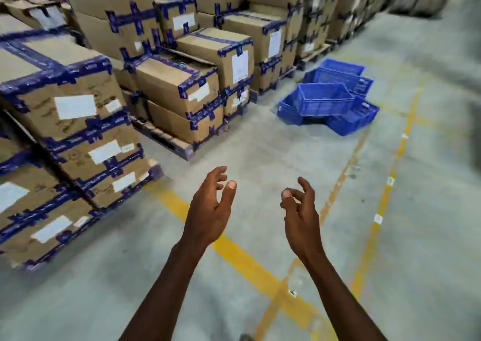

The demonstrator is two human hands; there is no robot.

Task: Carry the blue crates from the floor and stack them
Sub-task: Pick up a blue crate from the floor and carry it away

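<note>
Several blue plastic crates point(326, 102) lie in a loose heap on the concrete floor, ahead and to the right, some tipped at angles. One crate point(343, 67) sits at the back of the heap. My left hand point(210, 208) and my right hand point(299, 210) are both raised in front of me, palms facing each other, fingers spread and holding nothing. Both hands are well short of the crates, with bare floor between.
Pallets of taped cardboard boxes point(179, 85) line the left side and the back. Yellow floor lines point(234, 254) cross under my arms and another yellow line point(385, 192) runs toward the crates on the right.
</note>
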